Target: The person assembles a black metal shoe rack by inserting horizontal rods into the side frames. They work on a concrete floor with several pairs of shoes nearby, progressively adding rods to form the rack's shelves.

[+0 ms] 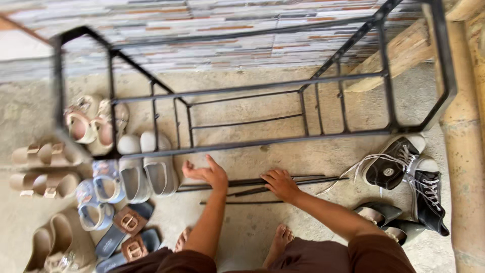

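From the head view, looking straight down at the concrete floor [252, 232], a person crouches barefoot before a bare black metal rack frame [242, 91] that stands against the striped stone wall [217, 35]. No shelves show in the frame; only its outer bars and a few cross pieces are up.

Several thin black rods [252, 183] lie on the floor just in front of the frame's near bottom rail. The right hand [281, 184] rests on them, fingers curled down over the rods; the grip looks loosely closed on the rods, though nothing is lifted. The left hand [207, 174] hovers just beside the rods' left ends, palm open and fingers spread, holding nothing.

Shoes lie all around. At the left edge of the floor are tan buckled sandals [43, 169], a grey pair of slip-ons [149, 167] that pokes under the frame's left end, pale blue sandals [98, 194] and navy slides with brown buckles [126, 230]. At the right are black lace-up sneakers [409, 174] and dark pointed flats [386, 220], near a wooden post [462, 151].

As I judge it, the frame stands but the rods are not yet fitted, and every shoe is on the floor.
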